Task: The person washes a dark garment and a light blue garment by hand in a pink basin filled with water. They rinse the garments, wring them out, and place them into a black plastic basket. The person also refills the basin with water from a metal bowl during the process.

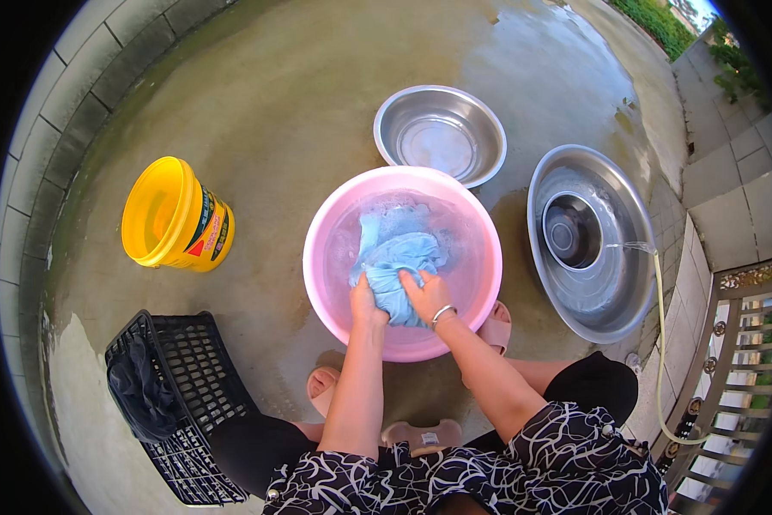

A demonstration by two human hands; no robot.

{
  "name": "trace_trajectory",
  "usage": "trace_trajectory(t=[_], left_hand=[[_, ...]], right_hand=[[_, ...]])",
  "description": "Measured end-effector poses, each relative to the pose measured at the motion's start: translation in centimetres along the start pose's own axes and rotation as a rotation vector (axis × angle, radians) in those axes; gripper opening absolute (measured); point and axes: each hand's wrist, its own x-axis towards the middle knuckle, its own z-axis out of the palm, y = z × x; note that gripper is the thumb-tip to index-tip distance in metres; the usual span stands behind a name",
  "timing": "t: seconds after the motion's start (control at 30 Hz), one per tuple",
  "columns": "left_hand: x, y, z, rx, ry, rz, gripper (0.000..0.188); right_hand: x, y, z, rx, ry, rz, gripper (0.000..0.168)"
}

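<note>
A wet, light blue cloth (402, 264) is bunched up in a round pink plastic basin (326, 199). Soapy water (466, 257) surrounds the cloth, and part of the fabric spreads under the surface on the far side. My left hand (365, 301) grips the near left edge of the bundle. On its right side, my right hand (428, 296) has its fingers and thumb pressed into the folds; a silver bangle circles that wrist. Some of my fingers are hidden by fabric.
Behind the basin stands a stainless steel bowl (392, 138). Right, a hose (661, 360) runs water into a large metal tub (617, 309) holding a smaller metal bowl (572, 232). Left are a yellow bucket (160, 219) and a black plastic basket (199, 367) with dark cloth (142, 393).
</note>
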Motion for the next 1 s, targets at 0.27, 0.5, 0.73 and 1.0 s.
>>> trace_trajectory(t=[0.27, 0.5, 0.73, 1.0], left_hand=[[1.2, 1.6, -6.7, 1.298, -0.034, 0.130, 0.063], [-3.1, 2.6, -0.6, 2.089, 0.083, 0.021, 0.070], [-4.5, 5.9, 1.0, 2.276, 0.046, 0.033, 0.067], [-5.9, 7.7, 2.3, 1.788, -0.323, 0.667, 0.118]], right_hand=[[3.3, 3.1, -1.1, -0.363, -0.111, 0.197, 0.048], [4.4, 8.0, 2.2, -0.554, -0.276, 0.337, 0.039], [4.2, 3.9, -2.3, 0.058, -0.171, 0.175, 0.064], [-1.6, -17.6, -10.3, 0.411, -0.290, -0.330, 0.027]])
